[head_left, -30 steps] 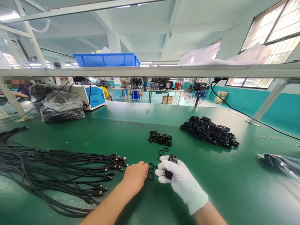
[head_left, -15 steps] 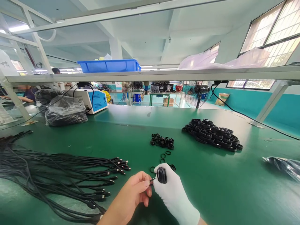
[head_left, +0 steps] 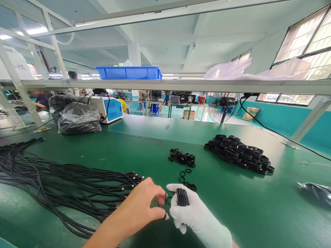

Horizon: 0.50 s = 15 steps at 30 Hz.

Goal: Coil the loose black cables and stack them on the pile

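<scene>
My left hand [head_left: 141, 203] is bare, with thumb and forefinger spread apart. Dark bits at both fingertips look like a small black ring stretched over them, though its span is hard to make out. In a white glove, my right hand [head_left: 195, 213] grips a tightly coiled black cable [head_left: 182, 197], its loops facing up. Several loose black rings [head_left: 182, 173] lie just beyond the hands, in front of a small heap of such rings [head_left: 181, 157]. To the left, long black cables [head_left: 77, 182] spread out, their plug ends towards my left hand.
A pile of coiled black cables [head_left: 239, 153] sits at the right on the green table [head_left: 144, 151]. Clear plastic bags [head_left: 79, 119] and a blue-and-white machine [head_left: 113, 109] stand at the back left. Overhead, a shelf carries a blue bin [head_left: 129, 73]. A plastic-wrapped bundle [head_left: 317, 193] is far right.
My left thumb and forefinger have gone from a pinch against the coiled cable to spread apart, slightly away from it. The right hand still holds the coil. The view has shifted a little left.
</scene>
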Tool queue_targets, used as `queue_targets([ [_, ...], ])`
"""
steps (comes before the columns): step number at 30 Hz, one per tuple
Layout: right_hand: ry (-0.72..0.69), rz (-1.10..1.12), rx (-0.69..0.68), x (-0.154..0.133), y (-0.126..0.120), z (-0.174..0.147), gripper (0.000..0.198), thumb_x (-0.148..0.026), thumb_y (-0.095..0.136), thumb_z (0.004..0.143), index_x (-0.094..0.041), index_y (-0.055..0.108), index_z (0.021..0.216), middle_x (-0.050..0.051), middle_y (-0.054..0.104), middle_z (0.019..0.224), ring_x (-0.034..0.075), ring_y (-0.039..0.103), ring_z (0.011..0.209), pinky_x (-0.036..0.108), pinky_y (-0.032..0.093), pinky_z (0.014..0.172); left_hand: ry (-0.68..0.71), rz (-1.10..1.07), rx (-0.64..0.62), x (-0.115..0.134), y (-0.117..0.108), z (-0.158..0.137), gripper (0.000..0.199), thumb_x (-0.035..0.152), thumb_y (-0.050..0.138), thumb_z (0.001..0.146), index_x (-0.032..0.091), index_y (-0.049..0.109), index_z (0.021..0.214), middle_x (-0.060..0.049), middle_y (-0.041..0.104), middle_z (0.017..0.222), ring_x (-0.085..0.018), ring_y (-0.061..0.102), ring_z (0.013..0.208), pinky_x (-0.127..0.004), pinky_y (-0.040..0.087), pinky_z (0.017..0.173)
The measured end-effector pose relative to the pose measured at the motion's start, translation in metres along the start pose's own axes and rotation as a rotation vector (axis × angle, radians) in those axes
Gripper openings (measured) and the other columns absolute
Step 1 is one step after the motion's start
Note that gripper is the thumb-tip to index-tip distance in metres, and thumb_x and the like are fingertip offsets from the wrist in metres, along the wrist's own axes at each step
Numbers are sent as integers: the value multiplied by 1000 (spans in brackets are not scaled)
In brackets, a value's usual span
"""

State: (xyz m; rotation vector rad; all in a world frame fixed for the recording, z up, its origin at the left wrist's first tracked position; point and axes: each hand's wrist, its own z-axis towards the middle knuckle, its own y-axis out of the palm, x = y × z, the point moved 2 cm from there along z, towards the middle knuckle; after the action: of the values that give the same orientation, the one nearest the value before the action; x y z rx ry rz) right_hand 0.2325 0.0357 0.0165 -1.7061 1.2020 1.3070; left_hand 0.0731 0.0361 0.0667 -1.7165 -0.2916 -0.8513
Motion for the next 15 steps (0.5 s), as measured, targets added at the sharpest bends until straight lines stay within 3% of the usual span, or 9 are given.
queue_targets([
  [4,30,-17,-203,8,4,1,95,-20,61,58,-16,10,139,-7,54,54,8,45,37,18,32,35,21,-211,-84,1,9,-3,51,21,64,63,30,56,113,0,53,110,-20,48,103,-26,36,88],
  [6,55,-81,-181,16,6,3,105,-24,62,58,-12,-2,140,-8,51,51,9,42,37,19,31,35,6,-221,-128,2,15,-4,55,23,65,63,31,53,116,-1,53,110,-21,48,102,-27,38,86],
  [8,-19,-146,-105,21,7,4,113,-25,66,54,-8,-5,140,-5,55,59,12,48,48,23,39,45,-19,-176,-133,3,20,-4,51,27,67,63,31,55,112,-1,53,105,-21,51,94,-27,40,78],
  [12,-256,-257,4,17,10,1,113,-18,70,49,-13,3,141,3,61,86,19,54,77,31,42,72,-49,-31,-141,-4,21,7,41,38,73,55,25,63,93,-1,55,89,-20,52,76,-25,38,59],
  [15,-157,-229,55,9,10,0,69,-16,61,56,-21,39,121,-3,57,71,13,51,61,26,39,56,-10,-74,-318,-15,12,21,21,36,68,60,21,66,75,1,60,74,-18,53,67,-23,36,56],
])
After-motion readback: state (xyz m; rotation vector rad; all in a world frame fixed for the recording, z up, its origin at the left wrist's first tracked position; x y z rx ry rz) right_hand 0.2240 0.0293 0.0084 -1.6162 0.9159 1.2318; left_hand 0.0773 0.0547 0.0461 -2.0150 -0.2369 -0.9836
